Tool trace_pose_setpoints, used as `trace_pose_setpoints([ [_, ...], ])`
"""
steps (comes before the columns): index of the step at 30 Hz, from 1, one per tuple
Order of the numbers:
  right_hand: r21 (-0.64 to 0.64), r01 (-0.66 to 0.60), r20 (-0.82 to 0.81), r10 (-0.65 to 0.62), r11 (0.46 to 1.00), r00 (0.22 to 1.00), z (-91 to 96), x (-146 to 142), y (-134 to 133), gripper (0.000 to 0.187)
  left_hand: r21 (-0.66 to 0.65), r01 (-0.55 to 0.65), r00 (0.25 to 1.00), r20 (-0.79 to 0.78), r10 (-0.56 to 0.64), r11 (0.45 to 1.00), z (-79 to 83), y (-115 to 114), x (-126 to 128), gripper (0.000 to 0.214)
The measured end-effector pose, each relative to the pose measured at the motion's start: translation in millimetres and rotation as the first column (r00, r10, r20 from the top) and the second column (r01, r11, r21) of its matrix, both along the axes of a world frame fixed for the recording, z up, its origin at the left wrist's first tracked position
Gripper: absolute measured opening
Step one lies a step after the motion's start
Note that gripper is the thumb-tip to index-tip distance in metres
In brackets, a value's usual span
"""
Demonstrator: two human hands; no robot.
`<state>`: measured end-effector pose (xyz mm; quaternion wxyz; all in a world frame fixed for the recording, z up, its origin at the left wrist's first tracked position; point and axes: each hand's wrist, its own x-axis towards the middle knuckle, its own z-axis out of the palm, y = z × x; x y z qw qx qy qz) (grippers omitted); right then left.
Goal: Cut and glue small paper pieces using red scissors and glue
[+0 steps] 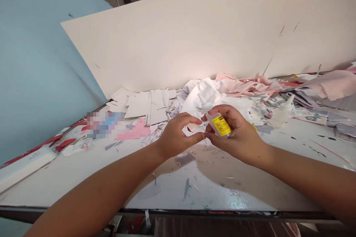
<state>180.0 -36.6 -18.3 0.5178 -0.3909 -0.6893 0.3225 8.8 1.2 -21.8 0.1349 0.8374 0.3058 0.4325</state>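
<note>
Bottle [221, 126], translucent and yellow-labelled, contents unclear, is slanting above the table [139, 196], the right hand [240, 135] gripping it closely; the half-curled left hand [178, 135] is hovering alongside, hold impossible to tell. A nozzled bottle [280, 114] is resting beyond.

Blue wall [36, 55] — pale panel [180, 44]

Bottle [217, 121], one: small, translucent plastic; yellow label [222, 126], dark print. I have it tilted in my right hand [246, 139].
</note>
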Motion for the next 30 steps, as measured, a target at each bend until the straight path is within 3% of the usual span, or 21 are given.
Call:
trace_pose_setpoints([
  [6,0.141,-0.007,0.128,-0.011,0.99,0.992,-7.1,2,2,0.045,0.015,0.019,1.0,-0.015,-0.019,1.0,-2.1,-1,3,0.018],
  [15,0.374,0.101,0.271,-0.213,0.922,0.939,-15.6,-6,7,0.044,-0.031,-0.041,0.996,-0.075,0.038,0.999,-9.7,1,9,0.015],
  [30,0.535,0.069,0.313,-0.273,0.842,0.909,-14.0,-4,10,0.048,-0.076,-0.06,0.995,-0.082,0.054,0.995,-12.0,1,10,0.014],
])
